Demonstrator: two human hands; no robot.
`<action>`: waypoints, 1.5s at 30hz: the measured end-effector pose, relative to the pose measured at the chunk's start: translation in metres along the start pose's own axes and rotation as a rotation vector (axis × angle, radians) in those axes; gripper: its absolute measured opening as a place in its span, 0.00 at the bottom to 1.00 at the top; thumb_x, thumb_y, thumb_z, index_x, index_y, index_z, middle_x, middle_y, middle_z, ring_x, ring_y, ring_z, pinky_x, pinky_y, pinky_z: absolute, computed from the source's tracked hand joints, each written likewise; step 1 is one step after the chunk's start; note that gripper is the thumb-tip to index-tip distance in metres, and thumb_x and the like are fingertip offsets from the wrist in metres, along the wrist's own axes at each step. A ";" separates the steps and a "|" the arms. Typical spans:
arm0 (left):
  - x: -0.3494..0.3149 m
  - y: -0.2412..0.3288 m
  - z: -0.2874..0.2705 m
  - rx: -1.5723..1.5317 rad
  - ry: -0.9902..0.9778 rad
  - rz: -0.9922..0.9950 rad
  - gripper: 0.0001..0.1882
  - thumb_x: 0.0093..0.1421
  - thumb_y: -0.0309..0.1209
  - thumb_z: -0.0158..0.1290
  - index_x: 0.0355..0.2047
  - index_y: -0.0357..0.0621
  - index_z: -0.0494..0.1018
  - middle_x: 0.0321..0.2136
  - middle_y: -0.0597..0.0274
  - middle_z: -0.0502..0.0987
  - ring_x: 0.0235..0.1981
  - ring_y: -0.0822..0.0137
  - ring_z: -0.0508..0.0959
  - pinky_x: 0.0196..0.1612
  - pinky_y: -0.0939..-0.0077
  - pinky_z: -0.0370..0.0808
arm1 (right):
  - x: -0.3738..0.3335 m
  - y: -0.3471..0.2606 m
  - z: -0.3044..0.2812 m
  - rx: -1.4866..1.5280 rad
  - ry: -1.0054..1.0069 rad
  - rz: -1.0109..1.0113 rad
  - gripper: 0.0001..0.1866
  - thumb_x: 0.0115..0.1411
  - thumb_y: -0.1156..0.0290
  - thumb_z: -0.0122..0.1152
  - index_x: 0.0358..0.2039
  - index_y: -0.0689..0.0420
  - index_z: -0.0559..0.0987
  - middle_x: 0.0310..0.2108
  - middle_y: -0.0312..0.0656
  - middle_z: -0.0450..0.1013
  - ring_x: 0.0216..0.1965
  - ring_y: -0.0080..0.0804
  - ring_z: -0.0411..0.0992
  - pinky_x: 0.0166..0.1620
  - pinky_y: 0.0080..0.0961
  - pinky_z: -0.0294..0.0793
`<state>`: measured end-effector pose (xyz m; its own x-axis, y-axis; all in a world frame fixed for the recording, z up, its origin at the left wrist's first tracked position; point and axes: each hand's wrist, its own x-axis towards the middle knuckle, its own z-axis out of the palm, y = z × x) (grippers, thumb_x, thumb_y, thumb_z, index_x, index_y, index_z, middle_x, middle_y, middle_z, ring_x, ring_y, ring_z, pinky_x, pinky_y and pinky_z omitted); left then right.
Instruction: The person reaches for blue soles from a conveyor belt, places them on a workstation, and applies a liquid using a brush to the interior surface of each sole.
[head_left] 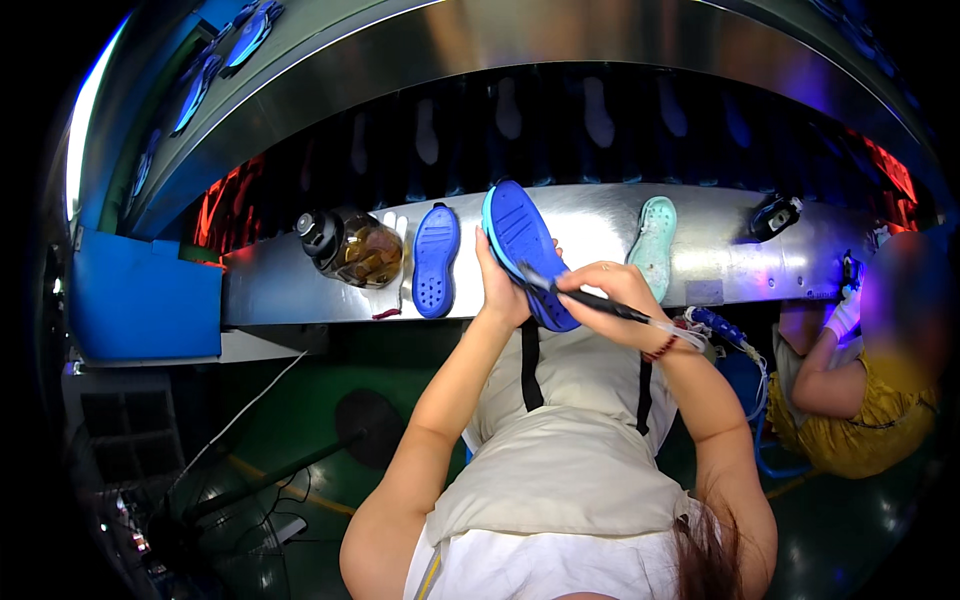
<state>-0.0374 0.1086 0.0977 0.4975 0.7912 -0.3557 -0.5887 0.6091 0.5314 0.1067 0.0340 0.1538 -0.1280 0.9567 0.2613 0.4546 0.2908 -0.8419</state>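
My left hand (pixel 502 290) grips a blue shoe sole (pixel 520 232) with a light-blue edge, tilted above the metal bench, thumb along its left side. In my right hand (pixel 615 300) is a slim black-handled brush (pixel 600 303). Its tip touches or hovers just over the middle of the sole; I cannot tell which. Pale thin tubing (pixel 685 335) runs by my right wrist. Left of my hands a second blue sole (pixel 435 262) lies on the bench. To their right lies a mint-green sole (pixel 655 245).
A metal bench (pixel 600 205) runs across in front of me. On its left stands a dark-lidded jar (pixel 365 250) of brown liquid. A black object (pixel 775 216) lies at the right. Behind, soles sit in a dark conveyor (pixel 508 108). A gloved co-worker (pixel 850 390) sits at the right.
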 end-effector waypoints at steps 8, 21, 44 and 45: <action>-0.021 0.005 0.029 -0.084 -0.061 -0.106 0.46 0.50 0.66 0.17 0.44 0.37 0.63 0.33 0.47 0.71 0.32 0.57 0.74 0.38 0.63 0.72 | 0.011 -0.016 -0.033 0.595 0.117 0.282 0.11 0.47 0.78 0.60 0.33 0.65 0.75 0.29 0.41 0.73 0.28 0.23 0.71 0.35 0.16 0.71; -0.024 0.015 0.037 0.028 -0.338 0.056 0.46 0.51 0.66 0.12 0.45 0.39 0.63 0.33 0.49 0.72 0.33 0.59 0.74 0.38 0.67 0.72 | 0.007 -0.007 -0.030 0.512 -0.065 -0.020 0.09 0.45 0.78 0.61 0.30 0.64 0.77 0.30 0.44 0.74 0.32 0.26 0.72 0.38 0.21 0.71; -0.021 0.042 0.047 -0.003 -0.215 0.247 0.45 0.49 0.67 0.17 0.42 0.38 0.64 0.29 0.47 0.72 0.27 0.55 0.74 0.34 0.63 0.72 | -0.018 -0.001 -0.041 0.638 -0.080 0.225 0.11 0.43 0.80 0.62 0.31 0.64 0.77 0.32 0.46 0.73 0.35 0.29 0.71 0.42 0.23 0.69; -0.020 0.042 0.049 0.016 -0.194 0.254 0.45 0.49 0.67 0.17 0.42 0.38 0.64 0.29 0.47 0.72 0.28 0.55 0.74 0.34 0.63 0.72 | -0.017 0.001 -0.038 0.580 -0.079 0.169 0.10 0.43 0.80 0.62 0.30 0.63 0.77 0.32 0.45 0.73 0.35 0.29 0.71 0.42 0.23 0.69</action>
<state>-0.0405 0.1160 0.1646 0.4486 0.8919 -0.0576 -0.7006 0.3909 0.5969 0.1428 0.0179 0.1671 -0.1712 0.9816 0.0842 -0.0769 0.0719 -0.9944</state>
